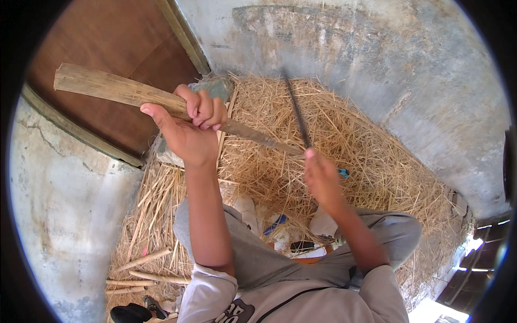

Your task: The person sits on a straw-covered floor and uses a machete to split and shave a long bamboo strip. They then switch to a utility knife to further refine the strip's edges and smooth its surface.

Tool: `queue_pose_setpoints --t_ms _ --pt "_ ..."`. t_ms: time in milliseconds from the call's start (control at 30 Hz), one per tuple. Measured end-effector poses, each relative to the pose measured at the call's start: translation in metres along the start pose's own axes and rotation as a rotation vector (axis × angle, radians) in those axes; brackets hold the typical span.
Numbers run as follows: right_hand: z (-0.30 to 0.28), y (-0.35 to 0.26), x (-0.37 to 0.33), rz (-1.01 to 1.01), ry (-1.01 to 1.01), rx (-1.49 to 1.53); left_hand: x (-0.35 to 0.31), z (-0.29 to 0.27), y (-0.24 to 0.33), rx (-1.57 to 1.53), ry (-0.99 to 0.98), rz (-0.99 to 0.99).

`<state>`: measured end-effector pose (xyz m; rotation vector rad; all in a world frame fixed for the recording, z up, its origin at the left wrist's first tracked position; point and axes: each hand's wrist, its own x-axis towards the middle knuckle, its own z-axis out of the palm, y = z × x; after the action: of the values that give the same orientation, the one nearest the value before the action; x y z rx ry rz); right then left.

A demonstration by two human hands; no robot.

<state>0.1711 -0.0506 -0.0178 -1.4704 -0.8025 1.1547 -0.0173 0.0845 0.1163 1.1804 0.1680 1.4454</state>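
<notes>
My left hand (199,121) is wrapped round a long flat strip of split bamboo (113,87), thumb along its near side. The strip slants from the upper left down toward the middle, and its far right end narrows near my right hand. In my right hand (322,177) is a long dark knife (295,105), its blade pointing up and away from me. The blade is slightly blurred, and its lower part stands close to the strip's narrow end; whether they touch I cannot tell. The handle is mostly hidden by my fingers.
Straw-like shavings (344,129) cover the floor. Bamboo sticks (145,259) lie at the lower left, near a black shoe (131,313). A brown door panel (113,40) and a grey wall (377,64) close in the far side. A stone block (218,90) sits behind my left hand.
</notes>
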Motion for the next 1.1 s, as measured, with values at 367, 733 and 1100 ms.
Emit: queue_pose_setpoints --t_ms 367,733,1100 --pt "0.046 0.066 0.009 -0.167 0.027 0.107 0.003 0.005 -0.002 -0.020 -0.045 -0.013" --pt "0.011 -0.070 -0.024 -0.712 0.359 0.239 -0.004 -0.002 0.000 0.029 -0.001 0.029" --pt "-0.004 0.057 0.012 0.105 0.015 0.048 -0.001 0.024 -0.011 -0.019 -0.117 0.025"
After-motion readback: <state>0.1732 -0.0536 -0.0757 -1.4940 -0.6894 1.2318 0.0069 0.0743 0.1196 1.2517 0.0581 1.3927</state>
